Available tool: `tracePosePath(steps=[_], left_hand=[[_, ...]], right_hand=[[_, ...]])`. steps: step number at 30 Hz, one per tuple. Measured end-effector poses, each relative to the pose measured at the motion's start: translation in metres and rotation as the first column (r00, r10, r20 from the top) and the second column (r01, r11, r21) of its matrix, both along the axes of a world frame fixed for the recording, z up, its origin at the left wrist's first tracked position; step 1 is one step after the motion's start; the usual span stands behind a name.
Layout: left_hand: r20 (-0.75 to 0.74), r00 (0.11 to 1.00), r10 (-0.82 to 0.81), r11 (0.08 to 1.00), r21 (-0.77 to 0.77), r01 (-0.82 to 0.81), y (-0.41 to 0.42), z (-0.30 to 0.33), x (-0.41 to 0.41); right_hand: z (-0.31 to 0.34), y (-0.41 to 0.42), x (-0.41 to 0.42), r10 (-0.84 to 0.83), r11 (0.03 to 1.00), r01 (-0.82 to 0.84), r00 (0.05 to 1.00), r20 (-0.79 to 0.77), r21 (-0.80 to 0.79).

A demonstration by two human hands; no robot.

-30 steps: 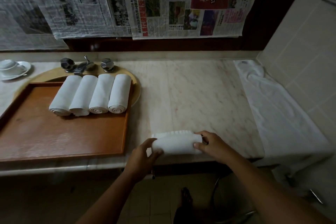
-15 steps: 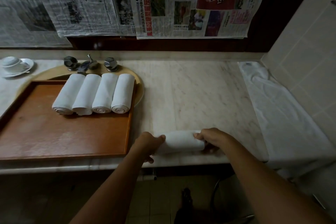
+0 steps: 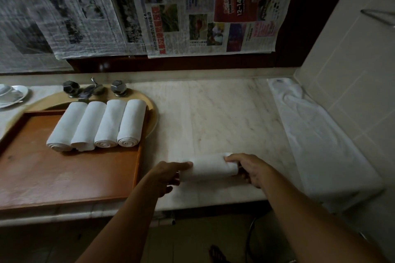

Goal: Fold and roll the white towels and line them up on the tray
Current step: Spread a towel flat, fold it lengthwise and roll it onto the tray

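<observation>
A rolled white towel point(image 3: 210, 167) lies crosswise on the marble counter near its front edge. My left hand point(image 3: 165, 175) grips its left end and my right hand point(image 3: 249, 167) grips its right end. To the left, a brown wooden tray point(image 3: 64, 175) carries several rolled white towels point(image 3: 98, 126) lined up side by side along its far edge. A flat white towel point(image 3: 316, 134) lies spread along the right side of the counter by the tiled wall.
Behind the tray are a round sink rim point(image 3: 152, 111) and chrome taps point(image 3: 94, 88). A white cup and saucer point(image 3: 10, 95) sit at the far left. Newspaper sheets point(image 3: 149, 10) hang on the wall behind. Bare marble point(image 3: 213, 117) stretches between tray and flat towel.
The towel's flat tail has been rolled up, so the towel is now a full roll. Both hands stayed on its ends and shifted slightly away from me.
</observation>
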State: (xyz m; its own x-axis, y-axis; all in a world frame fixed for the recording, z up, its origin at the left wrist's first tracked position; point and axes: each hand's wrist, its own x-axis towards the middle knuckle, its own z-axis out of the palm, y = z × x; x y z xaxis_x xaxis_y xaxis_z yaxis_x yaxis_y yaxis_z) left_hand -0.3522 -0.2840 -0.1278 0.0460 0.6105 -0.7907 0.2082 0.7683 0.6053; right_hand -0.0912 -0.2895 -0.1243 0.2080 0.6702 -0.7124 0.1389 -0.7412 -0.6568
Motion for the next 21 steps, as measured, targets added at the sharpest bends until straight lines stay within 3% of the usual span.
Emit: tracePosePath(steps=[3,9,14,21], left_hand=[[0.097,0.993,0.071,0.996,0.046,-0.076,0.019,0.016,0.017],[0.191,0.957,0.219,0.949,0.185,-0.255,0.055,0.055,0.014],[0.240,0.888,0.394,0.857,0.255,-0.449,0.058,0.078,-0.031],[0.397,0.762,0.511,0.701,0.321,-0.637,0.038,0.098,-0.136]], right_hand=[[0.010,0.026,0.018,-0.001,1.000,0.001,0.999,-0.045,-0.016],[0.040,0.083,0.015,0.163,0.979,-0.190,0.949,-0.268,-0.076],[0.066,0.128,-0.040,0.308,0.950,-0.307,0.898,-0.315,0.054],[0.098,0.174,-0.169,0.528,0.848,-0.479,0.791,-0.310,0.225]])
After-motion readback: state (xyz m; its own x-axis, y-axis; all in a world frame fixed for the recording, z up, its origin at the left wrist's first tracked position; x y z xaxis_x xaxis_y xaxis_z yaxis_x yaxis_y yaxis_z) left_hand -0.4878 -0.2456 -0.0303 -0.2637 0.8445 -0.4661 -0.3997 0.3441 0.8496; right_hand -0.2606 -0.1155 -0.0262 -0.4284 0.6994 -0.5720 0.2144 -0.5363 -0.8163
